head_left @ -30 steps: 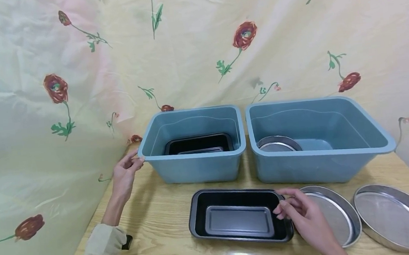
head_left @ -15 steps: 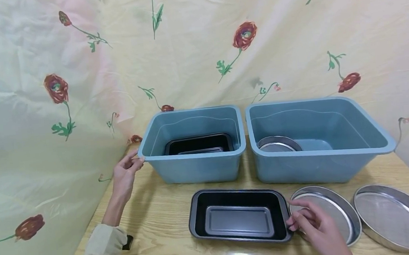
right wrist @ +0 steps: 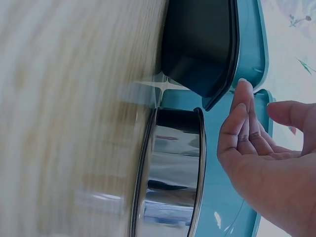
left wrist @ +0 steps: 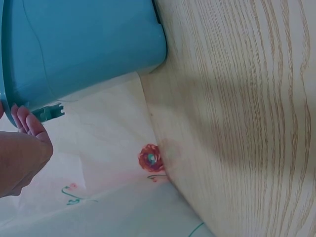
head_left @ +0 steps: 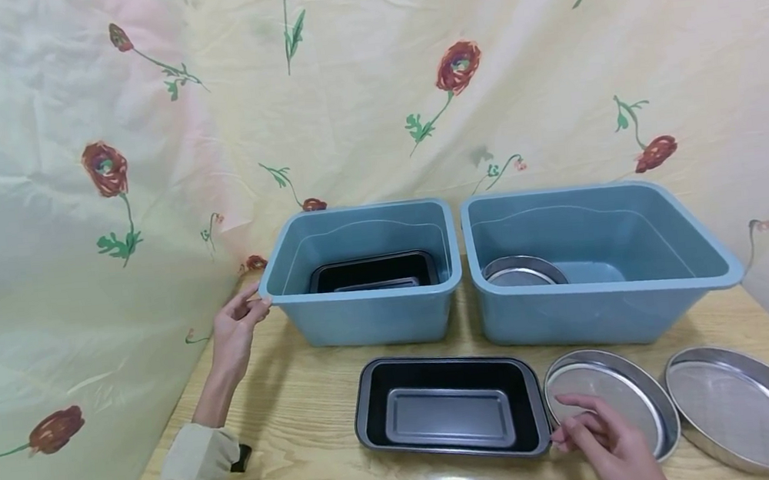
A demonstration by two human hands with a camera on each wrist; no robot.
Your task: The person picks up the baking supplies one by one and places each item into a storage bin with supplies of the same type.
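My left hand pinches the front left corner of the left blue plastic tub. In the left wrist view its fingers bend under the rim. A black loaf pan lies on the table in front of the tubs. My right hand hovers by that pan's right end, over a round metal cake pan. Its fingers are loosely bent with nothing between them; the right wrist view shows the thumb apart from the fingertips, which are close to the loaf pan's corner.
Another black loaf pan sits inside the left tub. The right blue tub holds a round metal pan. A second round pan lies at the table's right. Floral cloth hangs behind and at both sides.
My right hand has let go of the loaf pan's right end and drawn back to the right and toward me. The left hand and the tubs have stayed put.
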